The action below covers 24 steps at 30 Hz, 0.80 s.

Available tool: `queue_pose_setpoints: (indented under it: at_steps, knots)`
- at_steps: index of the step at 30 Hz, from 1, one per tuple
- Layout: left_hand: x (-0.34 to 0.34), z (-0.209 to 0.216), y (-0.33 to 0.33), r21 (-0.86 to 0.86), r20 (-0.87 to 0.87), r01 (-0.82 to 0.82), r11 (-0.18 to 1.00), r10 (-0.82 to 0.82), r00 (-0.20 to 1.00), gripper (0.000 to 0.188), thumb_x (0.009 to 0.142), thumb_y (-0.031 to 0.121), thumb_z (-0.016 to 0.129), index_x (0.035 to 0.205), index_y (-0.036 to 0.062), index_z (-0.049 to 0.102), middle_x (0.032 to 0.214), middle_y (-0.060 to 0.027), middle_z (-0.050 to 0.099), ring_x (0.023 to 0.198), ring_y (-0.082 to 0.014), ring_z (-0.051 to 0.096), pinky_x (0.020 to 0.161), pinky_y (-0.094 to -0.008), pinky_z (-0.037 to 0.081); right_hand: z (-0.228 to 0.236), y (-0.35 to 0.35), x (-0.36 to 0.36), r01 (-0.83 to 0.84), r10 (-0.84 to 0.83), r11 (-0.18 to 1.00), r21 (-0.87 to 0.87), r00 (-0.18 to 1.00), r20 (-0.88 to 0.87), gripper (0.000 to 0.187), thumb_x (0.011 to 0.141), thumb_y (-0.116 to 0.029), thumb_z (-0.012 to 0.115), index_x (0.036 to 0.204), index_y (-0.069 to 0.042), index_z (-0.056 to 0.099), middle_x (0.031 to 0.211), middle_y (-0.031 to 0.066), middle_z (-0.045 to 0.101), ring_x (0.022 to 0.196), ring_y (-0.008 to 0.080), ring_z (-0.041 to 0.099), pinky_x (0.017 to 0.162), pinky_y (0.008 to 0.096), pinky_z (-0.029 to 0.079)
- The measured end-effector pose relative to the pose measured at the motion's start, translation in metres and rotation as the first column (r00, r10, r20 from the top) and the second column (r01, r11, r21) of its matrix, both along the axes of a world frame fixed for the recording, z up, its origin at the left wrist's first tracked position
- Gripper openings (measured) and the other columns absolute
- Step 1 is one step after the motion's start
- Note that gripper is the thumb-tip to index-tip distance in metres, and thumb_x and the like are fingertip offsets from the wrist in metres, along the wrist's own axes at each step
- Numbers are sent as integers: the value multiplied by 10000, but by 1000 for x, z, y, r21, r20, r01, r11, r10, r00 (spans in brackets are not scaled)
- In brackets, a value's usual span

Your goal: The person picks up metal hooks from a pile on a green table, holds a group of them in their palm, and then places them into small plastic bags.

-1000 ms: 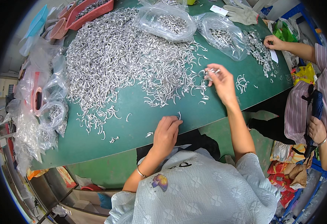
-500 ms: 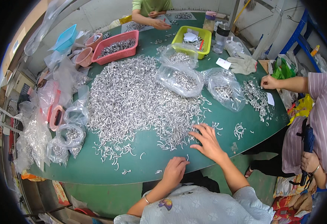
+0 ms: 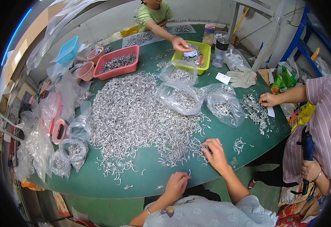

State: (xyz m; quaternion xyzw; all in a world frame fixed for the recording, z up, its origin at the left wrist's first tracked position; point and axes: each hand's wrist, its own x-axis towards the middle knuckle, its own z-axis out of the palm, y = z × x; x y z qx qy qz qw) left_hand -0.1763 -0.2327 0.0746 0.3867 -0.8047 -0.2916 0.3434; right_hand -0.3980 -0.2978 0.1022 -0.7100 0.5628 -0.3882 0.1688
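Our right hand [image 3: 215, 154] is out on the near edge of the big heap of small curved silver metal pieces [image 3: 142, 117], fingers curled down into them, though we can't tell if it's actually pinching one. Our left hand [image 3: 176, 185] sits loosely closed by the table's near rim, a few stray pieces beside it. The heap spreads up and to the left, so the right hand's closer. Round green table [image 3: 97, 181], clear bags of parts [image 3: 179, 96], a red tray [image 3: 118, 62], other people working around it.
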Motion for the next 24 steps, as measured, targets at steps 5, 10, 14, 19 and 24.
queue_pose_setpoints:
  at_steps: [5, 10, 14, 19, 24]
  knots:
    - [-1, 4, -1, 14, -8, -8, 1000, 8, 1000, 255, 734, -69, 673, 960, 51, 667, 966, -84, 603, 888, -280, 582, 756, -370, 446, 1, 4, 14, -190, 179, 982, -22, 953, -245, 449, 734, -207, 789, 1141, -96, 635, 1186, 83, 559, 1096, 305, 490, 921, 451, 367]
    - [0, 4, -2, 26, -9, -3, 1000, 4, 1000, 259, 734, -71, 673, 962, 53, 665, 963, -81, 601, 886, -279, 581, 756, -370, 445, -15, 3, 12, -211, 208, 977, 13, 953, -220, 239, 790, -114, 714, 1014, -72, 644, 1112, 89, 575, 1082, 293, 516, 898, 411, 394]
    - [0, 6, -3, 39, -20, 12, 999, -11, 1000, 255, 755, -53, 656, 986, 54, 655, 972, -76, 588, 903, -280, 571, 766, -382, 437, -19, -3, 4, -137, 136, 989, -47, 990, -26, 177, 808, -21, 669, 981, -38, 632, 977, 111, 597, 921, 299, 568, 807, 384, 444]
    - [2, 6, -2, 48, -10, 11, 999, -11, 1000, 257, 753, -54, 656, 987, 50, 657, 974, -77, 590, 900, -280, 571, 767, -376, 437, -12, -8, -2, 43, -39, 999, -13, 976, 214, 199, 835, 43, 630, 1030, 1, 618, 878, 136, 592, 704, 265, 576, 632, 343, 465]
    - [1, 6, -2, 43, -14, 7, 999, -7, 1000, 269, 745, -56, 659, 993, 48, 660, 984, -80, 596, 899, -280, 572, 762, -374, 438, -4, -4, -6, 98, -140, 983, 152, 944, 299, 244, 851, 19, 634, 1092, -14, 622, 892, 123, 590, 684, 210, 568, 605, 300, 446]
